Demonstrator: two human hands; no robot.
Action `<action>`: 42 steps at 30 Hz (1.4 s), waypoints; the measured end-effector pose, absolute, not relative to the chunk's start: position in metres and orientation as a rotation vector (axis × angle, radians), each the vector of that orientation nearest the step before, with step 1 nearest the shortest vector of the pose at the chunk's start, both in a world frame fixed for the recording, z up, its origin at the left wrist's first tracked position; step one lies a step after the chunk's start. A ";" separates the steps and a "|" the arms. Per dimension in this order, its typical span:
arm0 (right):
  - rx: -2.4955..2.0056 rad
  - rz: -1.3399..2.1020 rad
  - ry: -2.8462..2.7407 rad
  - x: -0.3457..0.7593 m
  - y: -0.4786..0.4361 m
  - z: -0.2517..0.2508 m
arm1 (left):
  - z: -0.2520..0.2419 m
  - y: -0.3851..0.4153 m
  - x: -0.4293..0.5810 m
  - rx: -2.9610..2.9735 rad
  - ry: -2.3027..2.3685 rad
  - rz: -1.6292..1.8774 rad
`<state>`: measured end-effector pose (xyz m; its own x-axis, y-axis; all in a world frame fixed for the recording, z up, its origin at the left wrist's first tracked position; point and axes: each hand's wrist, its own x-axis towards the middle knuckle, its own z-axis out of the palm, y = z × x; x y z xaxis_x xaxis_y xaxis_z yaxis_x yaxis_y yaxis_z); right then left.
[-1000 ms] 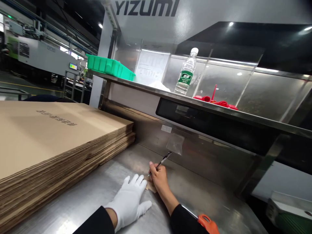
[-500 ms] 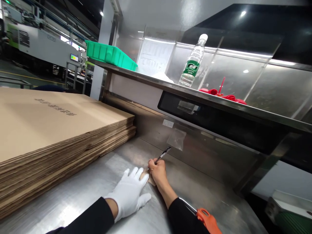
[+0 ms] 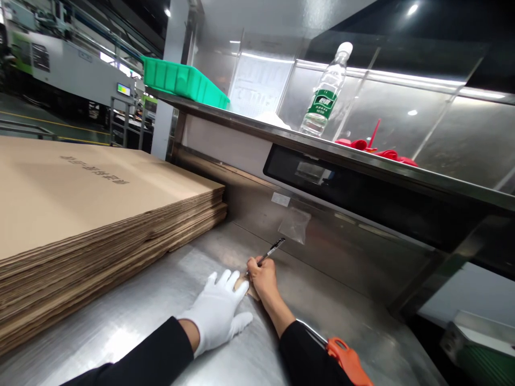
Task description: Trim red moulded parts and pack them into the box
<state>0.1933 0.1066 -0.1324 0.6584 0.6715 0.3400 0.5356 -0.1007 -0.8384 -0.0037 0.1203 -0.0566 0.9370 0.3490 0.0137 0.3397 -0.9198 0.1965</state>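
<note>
My left hand [image 3: 219, 311], in a white glove, lies flat with fingers spread on the steel table [image 3: 132, 316], its fingertips pressing down a small brown card [image 3: 246, 286]. My bare right hand [image 3: 261, 277] is closed around a black pen [image 3: 272, 250], the tip down at the card's edge. The card is mostly hidden between the two hands. Both sleeves are black.
A tall stack of flattened cardboard sheets [image 3: 88, 214] fills the table's left. On the upper shelf [image 3: 362, 161] stand a green tray [image 3: 183, 83], a water bottle [image 3: 325, 96] and red plastic parts [image 3: 376, 150]. An orange-handled tool [image 3: 348, 362] lies by my right forearm.
The view has tilted up and shifted slightly. Both hands stay on the card, with the pen hand shifting a little.
</note>
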 end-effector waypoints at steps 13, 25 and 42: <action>-1.780 0.110 -0.983 0.188 0.102 -0.126 | -0.058 0.120 -0.003 2.897 0.537 0.067; -1.668 0.078 -0.997 0.197 0.104 -0.133 | -0.058 0.122 -0.006 2.876 0.526 0.091; -1.848 -0.236 -1.529 0.175 0.082 -0.104 | -0.066 0.201 -0.009 2.892 0.607 0.286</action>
<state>0.1755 0.0818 -0.1038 0.2810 0.7831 0.5548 0.9140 -0.0420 -0.4036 -0.0093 0.2015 -0.0662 0.8985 0.4119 0.1515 0.3789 -0.9022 0.2061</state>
